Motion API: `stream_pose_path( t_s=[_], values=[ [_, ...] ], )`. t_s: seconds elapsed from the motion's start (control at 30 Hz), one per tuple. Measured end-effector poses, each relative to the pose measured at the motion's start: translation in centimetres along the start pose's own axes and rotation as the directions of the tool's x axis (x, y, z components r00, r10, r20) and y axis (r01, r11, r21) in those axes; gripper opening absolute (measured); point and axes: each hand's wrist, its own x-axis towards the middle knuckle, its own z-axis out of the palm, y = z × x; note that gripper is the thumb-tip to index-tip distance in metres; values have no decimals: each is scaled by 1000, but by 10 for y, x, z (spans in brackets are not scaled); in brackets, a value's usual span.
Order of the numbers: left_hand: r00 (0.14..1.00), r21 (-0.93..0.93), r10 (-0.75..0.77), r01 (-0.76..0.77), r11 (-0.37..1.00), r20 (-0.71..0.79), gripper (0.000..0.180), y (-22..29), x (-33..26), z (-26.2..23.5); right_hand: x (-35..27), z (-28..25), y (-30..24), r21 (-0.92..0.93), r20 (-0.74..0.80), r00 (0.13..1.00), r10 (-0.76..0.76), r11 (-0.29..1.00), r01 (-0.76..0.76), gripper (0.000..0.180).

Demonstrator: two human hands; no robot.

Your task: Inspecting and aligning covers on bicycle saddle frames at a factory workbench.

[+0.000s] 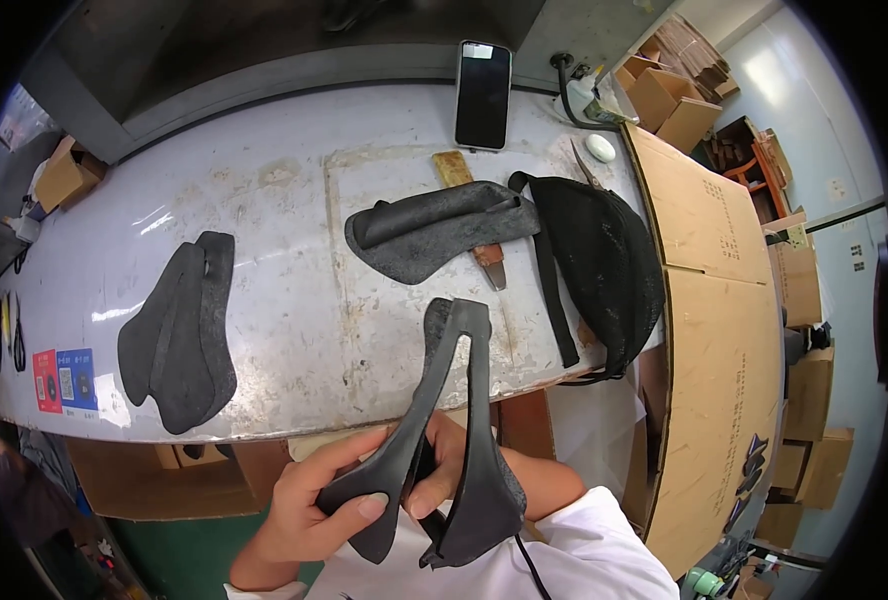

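Here you are, left hand [314,500] pinching one wing of the black saddle [486,490] near the table's [274,300] front edge. Your right hand [446,460] shows its thumb through the slot; hidden fingers, can't tell its grip. Beyond, a dark cover [414,240] lies across a knife [453,168].

The black forked piece [480,420] looks smooth and satiny on my feed, the grey folded piece [414,248] matt and mottled, the tabletop [274,300] glossy (scuffed, I notice), the bag [604,270] dull cloth.
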Motion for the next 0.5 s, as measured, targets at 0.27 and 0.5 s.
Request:
stream_pose_path(
  t_s=[0.27,0.5],
  values=[
    [981,-211,-194,186,960,-14,49,10,1,7,5,-8,17,62,15,1000,19,998,-20,55],
    [984,-189,-151,166,968,96,49,7,5,2,-5,2,17,303,-108,993,39,953,-4,82]
  ],
)
